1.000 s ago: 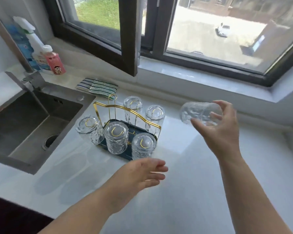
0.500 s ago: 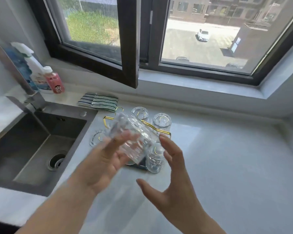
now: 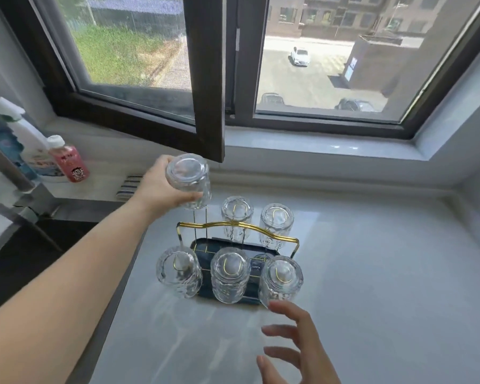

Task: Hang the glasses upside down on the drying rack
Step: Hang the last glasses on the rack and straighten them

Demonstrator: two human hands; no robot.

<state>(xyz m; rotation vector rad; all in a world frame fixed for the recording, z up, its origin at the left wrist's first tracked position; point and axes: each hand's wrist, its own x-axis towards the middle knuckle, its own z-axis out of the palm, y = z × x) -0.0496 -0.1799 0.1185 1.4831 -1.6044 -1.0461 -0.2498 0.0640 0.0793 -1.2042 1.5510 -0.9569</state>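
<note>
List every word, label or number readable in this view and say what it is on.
None can be read outright.
Pink bottle: a cartoon face and red marks on the label, too blurred to read.
White spray bottle: blue and red label print, blurred, unreadable.
Blue sign outside the window: too small to read.
Glasses and drying rack: no text seen.

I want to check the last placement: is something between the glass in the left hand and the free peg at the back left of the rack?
Nothing visible: the glass hangs directly above the bare peg.

Bare left forearm, no sleeve (both hands ringless).
</note>
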